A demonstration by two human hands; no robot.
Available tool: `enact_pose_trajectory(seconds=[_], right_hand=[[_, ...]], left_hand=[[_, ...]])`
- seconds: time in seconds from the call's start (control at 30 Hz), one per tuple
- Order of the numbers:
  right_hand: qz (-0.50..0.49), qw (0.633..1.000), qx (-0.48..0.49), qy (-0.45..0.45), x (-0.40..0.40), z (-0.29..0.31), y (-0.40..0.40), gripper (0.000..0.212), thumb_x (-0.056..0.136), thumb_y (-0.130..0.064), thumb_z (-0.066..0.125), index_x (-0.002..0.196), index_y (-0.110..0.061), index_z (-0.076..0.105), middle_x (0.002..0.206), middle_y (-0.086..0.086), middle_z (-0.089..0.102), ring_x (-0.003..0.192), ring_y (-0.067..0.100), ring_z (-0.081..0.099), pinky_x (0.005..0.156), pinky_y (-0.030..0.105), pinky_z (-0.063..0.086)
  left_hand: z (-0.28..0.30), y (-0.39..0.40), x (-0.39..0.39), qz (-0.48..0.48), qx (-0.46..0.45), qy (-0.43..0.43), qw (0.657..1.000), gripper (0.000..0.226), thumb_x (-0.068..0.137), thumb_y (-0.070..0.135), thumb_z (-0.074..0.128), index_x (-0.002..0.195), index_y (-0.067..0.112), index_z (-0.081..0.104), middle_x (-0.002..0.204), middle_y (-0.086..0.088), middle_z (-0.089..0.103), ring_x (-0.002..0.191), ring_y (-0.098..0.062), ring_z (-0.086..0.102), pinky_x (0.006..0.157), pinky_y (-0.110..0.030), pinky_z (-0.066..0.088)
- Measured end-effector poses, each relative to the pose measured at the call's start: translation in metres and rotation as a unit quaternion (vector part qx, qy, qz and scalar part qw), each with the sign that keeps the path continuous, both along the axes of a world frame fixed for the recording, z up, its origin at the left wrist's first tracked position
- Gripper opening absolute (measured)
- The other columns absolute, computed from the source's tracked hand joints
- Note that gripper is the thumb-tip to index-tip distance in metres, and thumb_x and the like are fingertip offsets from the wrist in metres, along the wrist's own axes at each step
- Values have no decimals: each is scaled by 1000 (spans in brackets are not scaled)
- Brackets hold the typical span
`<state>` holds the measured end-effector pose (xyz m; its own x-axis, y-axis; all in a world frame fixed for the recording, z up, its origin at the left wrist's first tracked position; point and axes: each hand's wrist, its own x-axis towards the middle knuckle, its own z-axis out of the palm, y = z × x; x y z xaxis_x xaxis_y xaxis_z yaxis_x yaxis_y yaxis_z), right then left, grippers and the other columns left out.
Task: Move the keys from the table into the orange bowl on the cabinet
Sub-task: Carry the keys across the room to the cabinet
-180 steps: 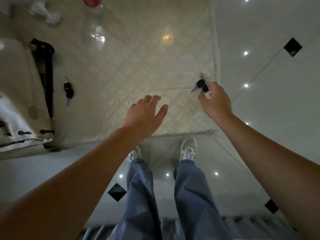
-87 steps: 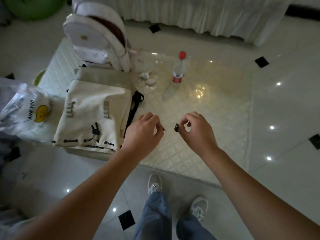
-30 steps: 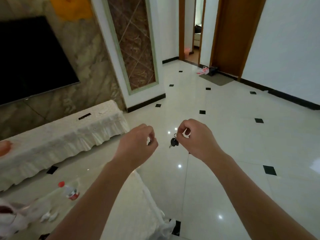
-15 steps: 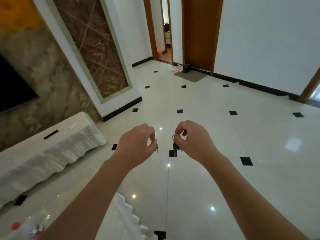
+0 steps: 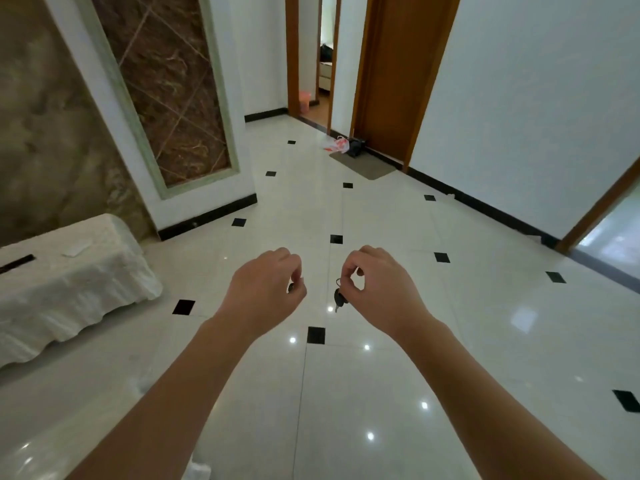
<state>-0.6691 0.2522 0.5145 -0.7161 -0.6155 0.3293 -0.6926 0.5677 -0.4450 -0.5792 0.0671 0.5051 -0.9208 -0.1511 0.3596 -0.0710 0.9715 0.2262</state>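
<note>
My right hand (image 5: 379, 289) pinches a ring from which a black-headed key (image 5: 339, 301) dangles over the white tiled floor. My left hand (image 5: 265, 292) is closed on a second key (image 5: 291, 287), of which only a dark tip shows between thumb and fingers. Both hands are held out side by side at chest height, a small gap between them. The orange bowl is out of view. The cabinet (image 5: 65, 285), draped in a white cloth, stands at the left.
The glossy floor (image 5: 381, 216) with black diamond tiles stretches ahead. A brown door and an open doorway (image 5: 322, 57) lie straight ahead, with a doormat (image 5: 362, 165) and a plastic bag (image 5: 337, 144) before them. A marble wall panel (image 5: 162, 84) rises on the left.
The view has swung away from the table to the room and rightward along the wall. Both hands have kept their keys, side by side; the cabinet has slid further to the left edge.
</note>
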Motion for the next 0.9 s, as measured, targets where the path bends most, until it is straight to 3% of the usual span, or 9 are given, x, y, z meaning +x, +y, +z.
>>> enact_pose_trajectory(seconds=[0.1, 0.33, 0.57, 0.73, 0.9], right_hand=[[7, 1000, -5, 14, -25, 10, -37, 5, 84, -27, 60, 81, -28, 57, 82, -19, 50, 85, 2, 46, 66, 12, 36], [91, 996, -3, 13, -62, 13, -141, 5, 85, -27, 60, 80, -26, 57, 84, -15, 53, 87, 6, 48, 68, 23, 42], [189, 982, 11, -2, -99, -11, -246, 6, 84, -28, 60, 81, -28, 55, 81, -16, 50, 83, 5, 46, 62, 12, 33], [264, 964, 10, -13, -143, -20, -322, 7, 85, -27, 60, 81, -28, 54, 81, -17, 48, 82, 5, 45, 63, 13, 31], [320, 947, -9, -32, -185, -14, -397, 6, 84, -28, 62, 80, -27, 56, 82, -17, 51, 83, 5, 48, 65, 18, 39]], left_hand=[[11, -37, -17, 17, 3, 15, 1000, 11, 86, 30, 60, 78, 25, 53, 78, 10, 52, 69, -9, 50, 56, -23, 39], [11, -127, -22, 99, 22, 24, 995, 12, 86, 33, 57, 78, 27, 52, 79, 12, 51, 73, -8, 49, 57, -24, 38], [-6, -204, -31, 180, 19, -11, 983, 10, 87, 32, 57, 79, 27, 51, 79, 12, 50, 69, -7, 48, 57, -23, 41], [-2, -253, -52, 253, 17, -6, 967, 12, 87, 33, 58, 78, 29, 51, 78, 13, 50, 68, -7, 47, 55, -21, 36], [9, -295, -72, 331, 24, -8, 943, 13, 84, 31, 64, 77, 27, 53, 76, 14, 50, 69, -7, 49, 54, -19, 36]])
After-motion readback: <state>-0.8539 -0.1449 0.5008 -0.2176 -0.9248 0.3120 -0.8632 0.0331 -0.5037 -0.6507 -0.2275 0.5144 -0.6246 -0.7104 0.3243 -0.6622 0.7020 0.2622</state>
